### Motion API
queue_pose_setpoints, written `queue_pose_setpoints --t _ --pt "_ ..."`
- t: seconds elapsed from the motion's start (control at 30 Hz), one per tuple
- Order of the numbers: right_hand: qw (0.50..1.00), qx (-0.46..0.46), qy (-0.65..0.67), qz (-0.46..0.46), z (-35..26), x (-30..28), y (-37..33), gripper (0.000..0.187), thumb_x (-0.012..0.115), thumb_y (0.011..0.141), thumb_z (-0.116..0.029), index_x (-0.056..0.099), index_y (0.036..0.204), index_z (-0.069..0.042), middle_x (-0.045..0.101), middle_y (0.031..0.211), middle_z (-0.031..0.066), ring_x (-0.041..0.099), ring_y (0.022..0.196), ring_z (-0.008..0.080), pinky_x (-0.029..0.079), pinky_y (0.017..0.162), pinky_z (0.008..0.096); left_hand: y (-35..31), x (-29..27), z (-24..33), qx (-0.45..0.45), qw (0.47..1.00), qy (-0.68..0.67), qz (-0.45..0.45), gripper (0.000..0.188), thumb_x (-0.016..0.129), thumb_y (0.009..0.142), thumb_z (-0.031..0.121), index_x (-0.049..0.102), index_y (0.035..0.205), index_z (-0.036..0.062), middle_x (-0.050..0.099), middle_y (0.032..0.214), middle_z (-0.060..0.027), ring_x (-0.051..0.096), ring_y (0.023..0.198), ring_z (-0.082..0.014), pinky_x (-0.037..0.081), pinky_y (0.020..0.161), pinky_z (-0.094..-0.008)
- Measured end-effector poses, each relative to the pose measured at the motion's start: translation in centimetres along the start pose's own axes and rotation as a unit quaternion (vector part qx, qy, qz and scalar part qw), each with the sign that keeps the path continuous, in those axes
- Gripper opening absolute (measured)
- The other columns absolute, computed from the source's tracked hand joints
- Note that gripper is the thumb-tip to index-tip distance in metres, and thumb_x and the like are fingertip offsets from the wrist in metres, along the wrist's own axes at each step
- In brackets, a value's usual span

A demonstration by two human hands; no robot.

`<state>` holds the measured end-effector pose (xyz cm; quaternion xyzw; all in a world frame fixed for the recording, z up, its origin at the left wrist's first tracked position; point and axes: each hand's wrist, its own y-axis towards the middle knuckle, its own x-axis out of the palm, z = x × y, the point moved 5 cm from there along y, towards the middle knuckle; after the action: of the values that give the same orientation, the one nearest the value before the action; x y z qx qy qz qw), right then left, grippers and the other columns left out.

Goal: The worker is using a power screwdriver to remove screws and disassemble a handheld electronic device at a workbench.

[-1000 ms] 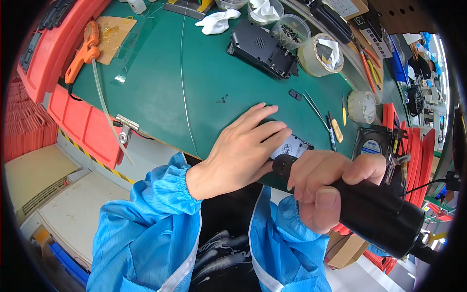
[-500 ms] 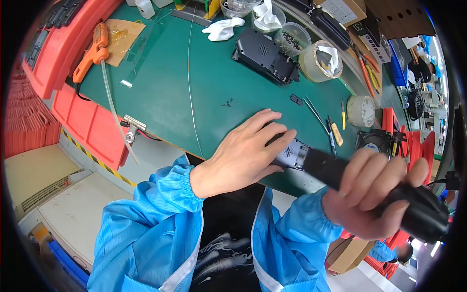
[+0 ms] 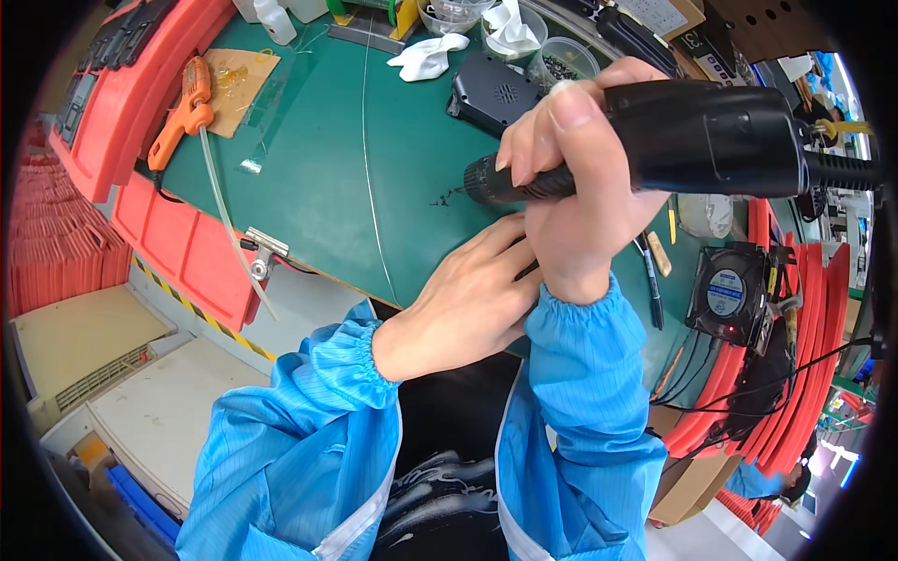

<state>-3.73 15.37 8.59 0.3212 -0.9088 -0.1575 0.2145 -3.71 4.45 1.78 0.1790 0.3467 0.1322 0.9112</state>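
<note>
1. Gripping the black power screwdriver [image 3: 706, 138], the right hand [image 3: 594, 178] is at the lower right of the black housing [image 3: 482, 93], the landmark for all places here as seen in the view.
2. The screwdriver's thick body lies to the right of the housing; its narrower front passes just below it.
3. The tool's long axis runs crosswise, close to level, dropping slightly toward the left. Its tip points left, and its corded rear end points right.
4. The tip reaches a scatter of small dark pieces [image 3: 440, 200], near the housing on its lower left; whether it touches one, I cannot tell.
5. The right hand's fingers are curled close together around the tool, with the thumb across its near side.
6. The left hand [image 3: 468, 299] is palm down below the housing, at the near edge of the green mat [image 3: 309, 178]. Its fingers extend to the right, slightly parted; the right wrist hides their ends, so I cannot tell what they press or pinch.
7. A white cloth [image 3: 428, 56] lies just beside the housing, upper left; an orange glue gun [image 3: 185, 114] is well apart on the left; a pen [image 3: 650, 285] is at the lower right.
</note>
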Motion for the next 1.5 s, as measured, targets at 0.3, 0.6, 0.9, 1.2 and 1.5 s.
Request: queue_pose_setpoints --t 0.3,0.6,0.9,1.2,1.5 --pt "1.000 -0.002 0.023 0.011 0.0 -0.5 0.1 0.033 0.061 0.093 -0.009 0.047 0.122 -0.002 0.048 0.065 0.0055 0.050 0.050 0.0171 0.047 0.053 0.0363 0.1 0.1 0.0 0.012 1.000 0.021 -0.001 0.046 0.078 0.064 0.003 0.068 0.109 -0.0011 0.062 0.122 -0.0169 0.054 0.126 -0.0398 0.049 0.106 -0.0468" --pt "0.992 -0.082 0.093 -0.008 -5.8 -3.0 -0.9 0.035 0.058 0.098 -0.021 0.049 0.126 -0.003 0.046 0.066 0.0013 0.043 0.051 0.0134 0.042 0.053 0.0321 0.4 -0.3 0.0 -0.005 0.999 -0.033 0.014 0.044 0.088 0.067 0.011 0.070 0.105 0.0001 0.064 0.120 -0.0151 0.058 0.122 -0.0372 0.048 0.109 -0.0478" --pt "0.985 -0.092 0.074 -0.123 -10.2 -6.7 -4.4 0.035 0.064 0.096 -0.023 0.047 0.121 -0.005 0.053 0.065 0.0001 0.047 0.050 0.0098 0.044 0.051 0.0265 -0.1 -1.7 -1.3 -0.040 0.981 -0.150 0.119 0.030 0.091 0.069 0.006 0.075 0.093 0.0025 0.072 0.109 -0.0104 0.068 0.111 -0.0322 0.049 0.108 -0.0515" --pt "0.985 -0.097 0.070 -0.121 -9.4 -6.8 -5.1 0.036 0.067 0.094 -0.022 0.046 0.119 -0.008 0.054 0.063 0.0007 0.052 0.050 0.0110 0.047 0.049 0.0263 -0.1 -1.5 -1.4 -0.036 0.982 -0.155 0.105 0.021 0.088 0.070 0.000 0.077 0.088 0.0036 0.074 0.108 -0.0090 0.067 0.111 -0.0321 0.049 0.107 -0.0520" --pt "0.982 -0.081 0.080 -0.147 -9.1 -6.9 -5.1 0.040 0.069 0.094 -0.023 0.044 0.121 -0.009 0.054 0.063 0.0013 0.054 0.050 0.0125 0.049 0.050 0.0271 -0.1 -1.5 -1.1 -0.035 0.982 -0.153 0.102 0.017 0.086 0.070 -0.002 0.078 0.084 0.0038 0.074 0.106 -0.0094 0.067 0.110 -0.0327 0.050 0.106 -0.0520"
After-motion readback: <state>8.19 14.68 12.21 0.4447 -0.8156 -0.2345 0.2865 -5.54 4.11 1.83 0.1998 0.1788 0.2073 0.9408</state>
